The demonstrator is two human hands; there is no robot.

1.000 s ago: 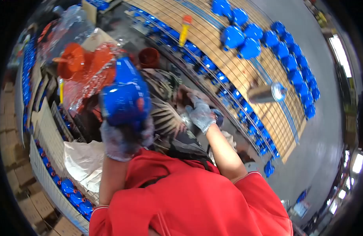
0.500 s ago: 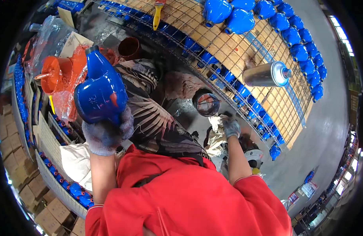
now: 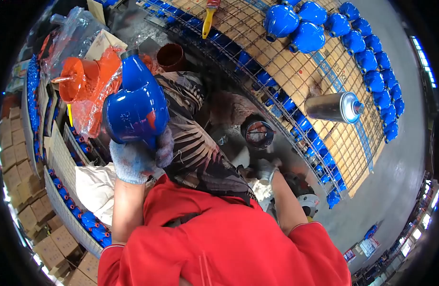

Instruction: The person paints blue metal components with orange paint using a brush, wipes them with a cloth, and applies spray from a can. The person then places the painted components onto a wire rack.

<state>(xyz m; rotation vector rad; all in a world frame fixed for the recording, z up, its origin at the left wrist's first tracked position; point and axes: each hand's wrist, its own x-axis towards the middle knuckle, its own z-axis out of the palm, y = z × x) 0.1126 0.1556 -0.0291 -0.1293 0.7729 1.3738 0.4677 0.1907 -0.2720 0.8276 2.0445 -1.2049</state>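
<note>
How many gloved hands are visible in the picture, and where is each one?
2. The left hand grips a blue part; the right hand appears just below the dark container. No others are visible.

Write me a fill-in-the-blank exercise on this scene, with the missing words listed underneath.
1. Of the person's left hand and right hand, the ____ one holds the glossy blue bulbous part with a tapered neck.
2. The small patch interrupting that part's blue surface is coloured ____.
3. The flat paintbrush with a reddish end on the cardboard-topped wire-mesh rack has a handle coloured ____.
4. The open, round, dark pot is closer to the person's ____ hand.

Missing words: left; red; yellow; right.
</note>
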